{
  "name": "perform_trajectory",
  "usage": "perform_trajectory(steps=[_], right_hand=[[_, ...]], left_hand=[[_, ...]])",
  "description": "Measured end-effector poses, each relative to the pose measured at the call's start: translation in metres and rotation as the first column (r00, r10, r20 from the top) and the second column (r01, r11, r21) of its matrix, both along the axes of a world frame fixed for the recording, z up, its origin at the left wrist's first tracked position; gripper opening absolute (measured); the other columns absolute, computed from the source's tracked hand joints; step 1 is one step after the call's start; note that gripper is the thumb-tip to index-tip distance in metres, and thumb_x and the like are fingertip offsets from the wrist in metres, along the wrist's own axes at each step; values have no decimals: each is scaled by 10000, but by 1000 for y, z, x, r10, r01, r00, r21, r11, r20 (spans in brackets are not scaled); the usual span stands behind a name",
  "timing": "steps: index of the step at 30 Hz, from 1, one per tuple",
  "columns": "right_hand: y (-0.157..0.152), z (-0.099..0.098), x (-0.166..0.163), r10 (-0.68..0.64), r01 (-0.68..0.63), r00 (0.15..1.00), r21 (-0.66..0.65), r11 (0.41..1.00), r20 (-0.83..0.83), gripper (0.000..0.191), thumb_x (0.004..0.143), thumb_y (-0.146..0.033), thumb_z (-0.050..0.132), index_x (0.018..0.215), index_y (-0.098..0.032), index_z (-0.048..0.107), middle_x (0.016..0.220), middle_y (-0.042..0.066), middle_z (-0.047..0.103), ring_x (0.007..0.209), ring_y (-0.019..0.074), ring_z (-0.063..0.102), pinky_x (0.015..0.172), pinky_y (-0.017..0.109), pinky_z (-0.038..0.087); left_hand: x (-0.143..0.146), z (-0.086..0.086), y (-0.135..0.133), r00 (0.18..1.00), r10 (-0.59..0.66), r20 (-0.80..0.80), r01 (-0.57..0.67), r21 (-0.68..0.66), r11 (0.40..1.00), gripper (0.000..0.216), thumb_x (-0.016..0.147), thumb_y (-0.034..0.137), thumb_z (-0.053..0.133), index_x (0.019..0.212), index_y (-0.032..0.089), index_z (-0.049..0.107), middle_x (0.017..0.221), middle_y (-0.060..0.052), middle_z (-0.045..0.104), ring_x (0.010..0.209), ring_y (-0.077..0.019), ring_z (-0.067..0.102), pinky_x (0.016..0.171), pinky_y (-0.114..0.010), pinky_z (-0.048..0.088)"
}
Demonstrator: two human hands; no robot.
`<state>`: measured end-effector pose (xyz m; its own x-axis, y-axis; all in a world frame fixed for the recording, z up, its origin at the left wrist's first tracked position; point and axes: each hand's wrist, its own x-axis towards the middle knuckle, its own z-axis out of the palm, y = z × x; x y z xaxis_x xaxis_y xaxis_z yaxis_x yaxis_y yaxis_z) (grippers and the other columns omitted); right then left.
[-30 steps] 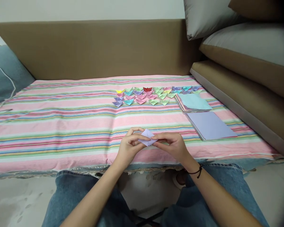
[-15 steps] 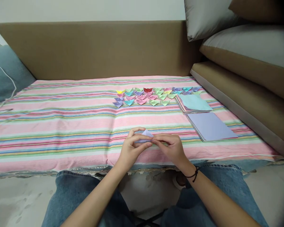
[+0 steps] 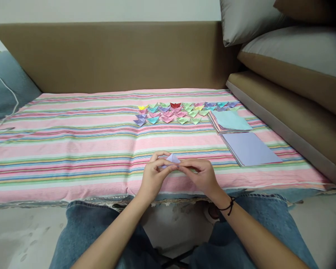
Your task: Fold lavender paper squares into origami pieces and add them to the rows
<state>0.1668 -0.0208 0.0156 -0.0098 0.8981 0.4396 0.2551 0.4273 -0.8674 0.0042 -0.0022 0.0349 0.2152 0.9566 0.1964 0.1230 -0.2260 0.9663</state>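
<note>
A small piece of folded lavender paper (image 3: 173,158) is held just above the striped cloth, its pointed top showing over the fingers. My left hand (image 3: 156,173) pinches its lower left side between thumb and fingers. From the right, my right hand (image 3: 200,172) pinches the paper's near corner, fingertips touching those of the left. The paper's lower part is mostly hidden by the fingers. Beyond the hands, several small folded paper boats (image 3: 168,118) in pink, green, blue, purple, yellow and red stand in rows.
A stack of light blue paper (image 3: 232,120) and a stack of lavender paper (image 3: 250,149) lie to the right. The striped cloth (image 3: 58,149) covers the seat. Cushions (image 3: 291,56) are piled at the right; a brown backrest (image 3: 114,56) rises behind.
Both hands keep their pinch on the folded paper, with only a slight shift of the fingers. The camera view has moved a little.
</note>
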Motion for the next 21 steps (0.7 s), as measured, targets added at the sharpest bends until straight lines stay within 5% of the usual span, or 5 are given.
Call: perform_trajectory(steps=[9,15,21], right_hand=[[-2,-2,-2,-21,9,990,-93,996,-137,69,718,-263,699,777,-236,724,791,32,734,723,214,688,668,337,580],[-1,2,1,-41,-11,963,-192,981,-268,99,743,-305,665,747,-209,690,743,37,716,702,206,686,673,329,578],[1,3,3,-38,-50,942,-251,967,-335,149,726,-346,674,730,-198,652,735,38,692,717,200,675,691,324,565]], left_hand=[[0,-1,-1,998,39,-50,-38,11,999,83,706,276,693,687,199,719,999,-86,563,953,-224,560,582,-235,462],[1,-4,1,981,-37,188,47,-48,998,283,615,254,761,880,214,674,1118,-79,534,1068,-243,545,747,-311,537],[1,-3,3,976,-20,219,48,-127,991,120,662,250,724,733,174,665,978,-75,678,987,-222,606,852,-347,488]])
